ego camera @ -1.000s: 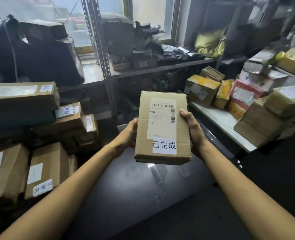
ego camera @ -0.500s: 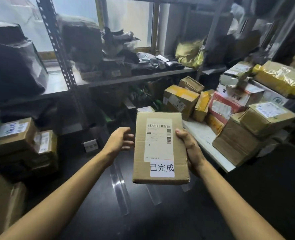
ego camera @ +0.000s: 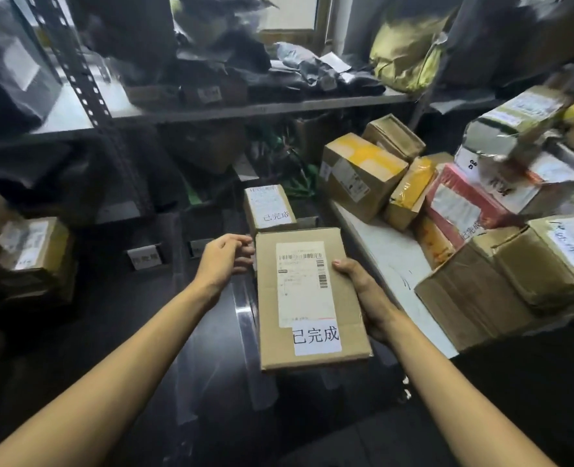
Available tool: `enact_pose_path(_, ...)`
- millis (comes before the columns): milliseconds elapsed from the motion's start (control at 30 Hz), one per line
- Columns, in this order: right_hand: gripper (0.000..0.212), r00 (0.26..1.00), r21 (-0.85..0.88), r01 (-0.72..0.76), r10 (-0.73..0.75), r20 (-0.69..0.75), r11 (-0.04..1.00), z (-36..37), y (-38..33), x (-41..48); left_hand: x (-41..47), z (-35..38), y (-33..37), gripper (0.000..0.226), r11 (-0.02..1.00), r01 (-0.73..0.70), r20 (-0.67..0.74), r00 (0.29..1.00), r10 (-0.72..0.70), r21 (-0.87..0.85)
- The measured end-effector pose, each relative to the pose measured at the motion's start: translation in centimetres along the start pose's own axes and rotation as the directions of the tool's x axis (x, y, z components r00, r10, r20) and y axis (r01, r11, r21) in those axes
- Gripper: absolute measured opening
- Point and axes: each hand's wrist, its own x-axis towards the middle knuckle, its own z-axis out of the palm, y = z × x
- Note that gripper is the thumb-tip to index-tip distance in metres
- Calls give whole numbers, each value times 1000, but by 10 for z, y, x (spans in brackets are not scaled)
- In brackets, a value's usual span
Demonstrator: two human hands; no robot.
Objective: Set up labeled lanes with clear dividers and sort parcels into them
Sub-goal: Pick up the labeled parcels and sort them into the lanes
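Dark worktop carries clear dividers; your right grip clasps the parcel above it, left grip loose and empty alongside. It looks stiff and light: hold opposite long edges

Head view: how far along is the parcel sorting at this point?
Done: clear dividers lie on the dark table, label cards stand behind them, and one small parcel marked 已完成 sits in a lane. In hand: the right hand grips a flat parcel with the same sticker; the left hand hovers beside it. Left: likely the parcel pile on the right.
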Motion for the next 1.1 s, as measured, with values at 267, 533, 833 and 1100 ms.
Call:
enact_pose_path(267, 77, 980, -137, -74, 98, 176, 988, -30, 12, 31, -31, 29, -24, 31, 998, 70, -214, 974, -70, -11)
enact_pose_path(533, 55, 962, -277, -92, 157, 222, 956, -32, 31, 38, -69, 46, -36, 22, 988, 152, -213, 965, -152, -17)
enact_pose_path(833, 27, 979, -376, 3, 73, 189, 927, -13, 50, 41, -78, 66, -44, 68, 975, 117, -250, 966, -67, 191)
enact_pose_path(1100, 93, 980, -502, 68, 36, 194, 862, -14, 48, 47, -64, 78, -54, 79, 825, 97, -64, 995, -74, 556)
